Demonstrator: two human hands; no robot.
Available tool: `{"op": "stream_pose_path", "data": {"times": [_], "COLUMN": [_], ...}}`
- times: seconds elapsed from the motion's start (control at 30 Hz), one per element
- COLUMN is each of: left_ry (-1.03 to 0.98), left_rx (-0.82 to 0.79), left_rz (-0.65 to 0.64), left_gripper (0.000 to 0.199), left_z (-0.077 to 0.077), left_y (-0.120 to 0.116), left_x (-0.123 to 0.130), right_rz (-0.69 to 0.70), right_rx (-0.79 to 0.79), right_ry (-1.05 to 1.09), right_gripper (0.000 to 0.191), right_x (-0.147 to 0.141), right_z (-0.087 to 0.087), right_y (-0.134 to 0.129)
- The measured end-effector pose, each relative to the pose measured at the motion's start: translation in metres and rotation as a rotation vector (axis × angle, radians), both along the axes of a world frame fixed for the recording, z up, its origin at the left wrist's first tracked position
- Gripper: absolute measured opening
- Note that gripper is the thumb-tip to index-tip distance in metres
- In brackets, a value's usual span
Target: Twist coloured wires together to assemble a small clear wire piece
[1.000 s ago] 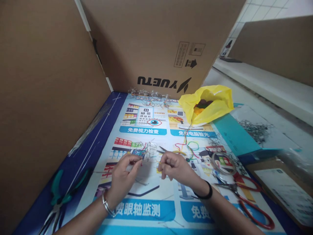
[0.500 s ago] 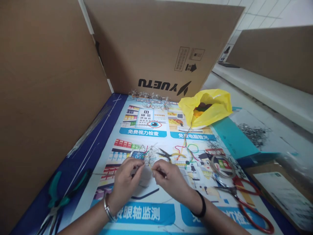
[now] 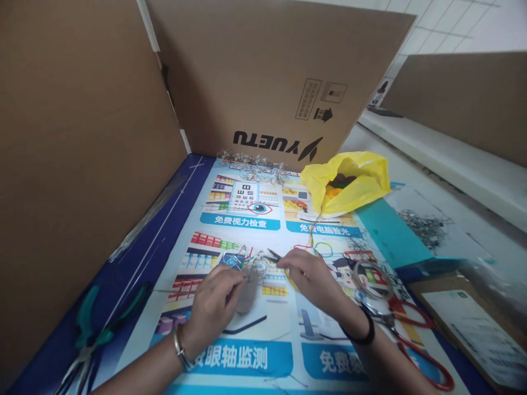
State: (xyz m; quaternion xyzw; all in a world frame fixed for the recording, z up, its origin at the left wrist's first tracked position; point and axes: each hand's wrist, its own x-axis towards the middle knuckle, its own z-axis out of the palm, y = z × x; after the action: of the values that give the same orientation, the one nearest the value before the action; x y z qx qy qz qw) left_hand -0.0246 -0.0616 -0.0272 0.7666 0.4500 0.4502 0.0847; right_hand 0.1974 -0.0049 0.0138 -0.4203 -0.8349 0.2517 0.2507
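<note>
My left hand point(image 3: 220, 296) pinches a bent piece of thin wire point(image 3: 257, 263) between thumb and fingertips. The wire forms loose loops just past the fingers, with a small bit of red near them. To its right, my right hand point(image 3: 315, 282) is closed over small yellow-handled pliers point(image 3: 275, 255). Their dark, pointed jaws stick out to the left of the fingers, and most of the handles are hidden under the palm. Coloured cords point(image 3: 323, 249) in red, green and yellow lie just beyond my right hand.
Teal-handled pliers point(image 3: 96, 334) lie left. At the right are red-handled scissors point(image 3: 424, 340) and a tape roll point(image 3: 373, 278). A yellow bag point(image 3: 358, 186) and wire tangles point(image 3: 259, 164) sit at the back, before cardboard walls point(image 3: 255, 71). More wire point(image 3: 424, 227) lies far right.
My right hand has left the wire and moved right and slightly up onto the yellow-handled pliers. My left hand stays nearly in place with the wire.
</note>
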Motion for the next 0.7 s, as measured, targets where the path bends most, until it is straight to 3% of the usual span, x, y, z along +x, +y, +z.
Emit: {"op": "stream_pose_path", "data": {"times": [0.1,0.23,0.3,0.53,0.7], "left_ry": [0.032,0.060,0.068,0.071,0.098], "left_rx": [-0.001,-0.027,-0.027,0.051,0.038], "left_rz": [-0.020,-0.028,-0.026,-0.049,-0.076], "left_gripper": [0.019,0.017,0.016,0.019,0.020], "left_z": [-0.001,-0.002,-0.001,0.003,0.001], "left_y": [-0.001,-0.003,-0.003,-0.002,-0.003], "left_x": [0.000,0.000,0.000,0.002,0.001], "right_rz": [-0.001,0.344,0.436,0.556,0.595], "right_rx": [0.041,0.067,0.071,0.140,0.033], "right_ry": [-0.025,-0.136,-0.252,-0.496,-0.495], "right_gripper": [0.028,0.027,0.028,0.019,0.022], "right_x": [-0.002,-0.024,-0.037,-0.056,-0.057], "right_z": [0.016,0.033,0.035,0.028,0.031], "right_y": [0.013,0.024,0.028,0.038,0.045]}}
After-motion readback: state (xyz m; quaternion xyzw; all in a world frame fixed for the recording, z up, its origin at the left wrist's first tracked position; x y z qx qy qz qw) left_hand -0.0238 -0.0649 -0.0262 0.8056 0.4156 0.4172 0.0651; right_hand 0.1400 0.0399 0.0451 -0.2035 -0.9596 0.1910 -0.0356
